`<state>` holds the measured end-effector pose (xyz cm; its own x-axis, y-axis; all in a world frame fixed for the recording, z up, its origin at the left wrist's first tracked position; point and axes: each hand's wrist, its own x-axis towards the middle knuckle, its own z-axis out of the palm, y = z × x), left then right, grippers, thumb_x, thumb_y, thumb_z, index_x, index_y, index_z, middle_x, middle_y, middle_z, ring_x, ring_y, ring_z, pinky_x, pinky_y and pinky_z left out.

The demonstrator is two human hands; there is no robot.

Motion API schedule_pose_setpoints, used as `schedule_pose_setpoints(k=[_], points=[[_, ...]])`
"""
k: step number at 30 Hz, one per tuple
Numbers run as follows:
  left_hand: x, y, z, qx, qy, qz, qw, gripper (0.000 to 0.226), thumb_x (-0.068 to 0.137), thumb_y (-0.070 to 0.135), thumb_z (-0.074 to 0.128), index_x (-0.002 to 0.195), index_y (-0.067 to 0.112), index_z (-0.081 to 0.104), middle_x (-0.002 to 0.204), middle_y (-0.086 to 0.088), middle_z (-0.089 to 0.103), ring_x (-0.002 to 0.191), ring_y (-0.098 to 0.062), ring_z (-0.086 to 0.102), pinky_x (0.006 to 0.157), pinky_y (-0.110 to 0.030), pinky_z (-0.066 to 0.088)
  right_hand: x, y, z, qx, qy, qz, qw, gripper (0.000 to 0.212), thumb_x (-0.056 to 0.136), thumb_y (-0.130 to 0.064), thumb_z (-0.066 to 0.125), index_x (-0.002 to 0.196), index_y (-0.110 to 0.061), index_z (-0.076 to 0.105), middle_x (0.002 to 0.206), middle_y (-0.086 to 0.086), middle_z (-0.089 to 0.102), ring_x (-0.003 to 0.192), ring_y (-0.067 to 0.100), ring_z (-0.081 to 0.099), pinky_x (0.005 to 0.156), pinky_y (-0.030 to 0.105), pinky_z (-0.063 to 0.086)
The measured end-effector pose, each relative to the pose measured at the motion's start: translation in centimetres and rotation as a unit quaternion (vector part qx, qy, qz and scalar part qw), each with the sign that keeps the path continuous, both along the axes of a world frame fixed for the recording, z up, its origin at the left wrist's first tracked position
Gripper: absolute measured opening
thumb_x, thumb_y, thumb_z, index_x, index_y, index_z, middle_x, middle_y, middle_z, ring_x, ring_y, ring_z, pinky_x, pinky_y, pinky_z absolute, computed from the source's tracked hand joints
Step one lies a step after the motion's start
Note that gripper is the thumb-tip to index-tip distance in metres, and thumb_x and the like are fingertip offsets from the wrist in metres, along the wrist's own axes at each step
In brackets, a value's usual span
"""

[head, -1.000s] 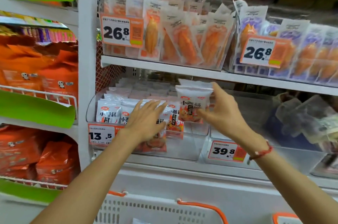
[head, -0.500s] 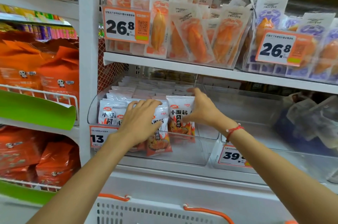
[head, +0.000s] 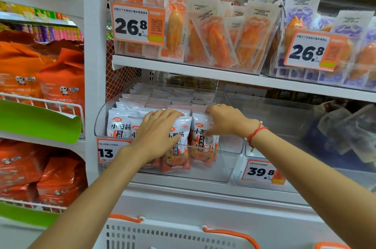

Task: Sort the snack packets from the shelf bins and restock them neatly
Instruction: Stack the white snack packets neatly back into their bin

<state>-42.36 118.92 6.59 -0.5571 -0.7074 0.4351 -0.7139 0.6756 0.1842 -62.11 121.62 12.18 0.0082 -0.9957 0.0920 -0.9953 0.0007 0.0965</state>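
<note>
1. You are working at the front wall of the clear plastic bin (head: 223, 169) on the lower shelf (head: 203, 189), where the snack packets (head: 119, 124) are standing upright in rows, long axis vertical, printed faces toward you.
2. Your left hand (head: 156, 136) is lying spread and nearly flat over the front packets near the bin's front-left corner, fingers extended and pressing rather than gripping.
3. Your right hand (head: 225, 120) is pinching the rightmost front packet (head: 200, 147) at its top edge, thumb on the face, fingers curled over the top.
4. That packet is sitting directly under your right hand, just beside the left; the bin's front-right corner is looking unfilled, so the right hand is the nearer one for seating it there.
5. The packets are looking like glossy, crinkly film pouches: white tops, orange-red bottoms, flat, pillow-shaped and slippery.
6. The bin wall is looking rigid, smooth and transparent, carrying a price tag (head: 105, 151) at its front-left.
</note>
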Motion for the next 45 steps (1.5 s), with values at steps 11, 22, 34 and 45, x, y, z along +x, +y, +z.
schedule_pose_setpoints(k=[11,22,34,45], points=[[0.2,-0.3,-0.1,0.002,0.013,-0.003,1.0,0.061,0.093,0.044,0.057,0.146,0.029,0.031,0.151,0.009,0.033,0.138,-0.016,0.028,0.111,-0.031,0.014,0.0,-0.8,-1.7,-0.057,-0.126,0.053,0.989,0.069,0.075,-0.028,0.08,0.136,-0.018,0.05,0.137,0.003,0.055,0.123,0.027,0.052,0.101,0.042,0.045],[1.3,2.3,-0.6,-0.031,0.171,-0.025,0.984,0.051,0.09,0.042,0.063,0.136,0.028,0.048,0.142,0.012,0.045,0.133,-0.008,0.035,0.11,-0.027,0.023,0.2,4.7,-2.9,-0.249,-0.173,0.114,0.946,0.044,0.088,-0.035,0.066,0.129,-0.026,0.053,0.123,-0.008,0.056,0.114,0.014,0.052,0.086,0.036,0.048],[14.6,15.2,-24.4,0.16,0.1,0.375,0.908,0.071,0.078,0.021,0.077,0.141,0.012,0.046,0.151,-0.013,0.036,0.138,-0.035,0.032,0.111,-0.052,0.028,8.2,11.3,-29.0,0.215,-0.348,0.125,0.904,0.018,0.096,-0.024,0.057,0.112,-0.022,0.065,0.095,-0.011,0.066,0.084,0.012,0.062,0.081,0.034,0.051],[14.1,17.5,-29.3,0.149,0.072,0.476,0.864,0.09,0.076,0.021,0.077,0.149,0.003,0.027,0.151,-0.02,0.031,0.14,-0.035,0.024,0.118,-0.045,0.009,15.7,11.3,-44.3,0.255,-0.172,0.094,0.947,0.061,0.098,-0.014,0.043,0.152,-0.005,0.017,0.153,0.017,0.03,0.143,0.032,0.024,0.116,0.042,0.024]])
